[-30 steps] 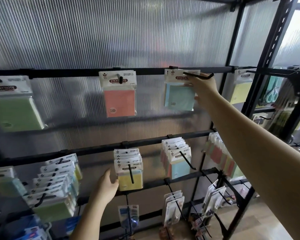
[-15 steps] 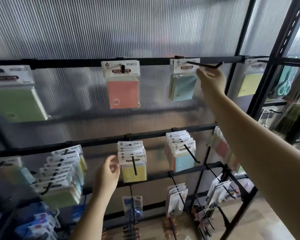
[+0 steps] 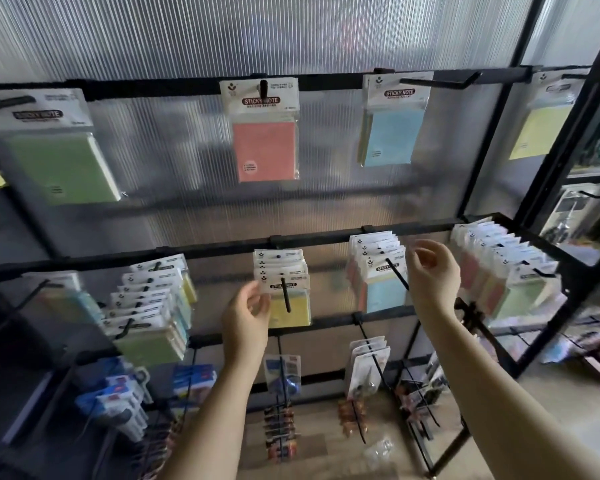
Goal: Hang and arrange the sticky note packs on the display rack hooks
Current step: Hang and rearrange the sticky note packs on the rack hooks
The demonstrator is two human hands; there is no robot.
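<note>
Both bare forearms rise from 6 o'clock toward the middle rail of the black metal display rack (image 3: 326,240). The left hand (image 3: 245,315), just left of centre, is palm-in with curled fingers, its fingertips touching the left edge of the front yellow sticky note pack in clear wrap with a white header card (image 3: 286,294); whether they pinch it is unclear. The right hand (image 3: 432,275), at 3 o'clock of that pack, hangs with loosely curled fingers holding nothing, just beside the black hook carrying a row of blue sticky note packs (image 3: 381,284).

Higher, toward 12 o'clock, single packs hang from the top rail: a pink pack (image 3: 264,133), a light blue pack (image 3: 392,123), and at 10 o'clock a green pack (image 3: 58,150). Their header cards read "STICKY NOTE" on a dark red band.
</note>
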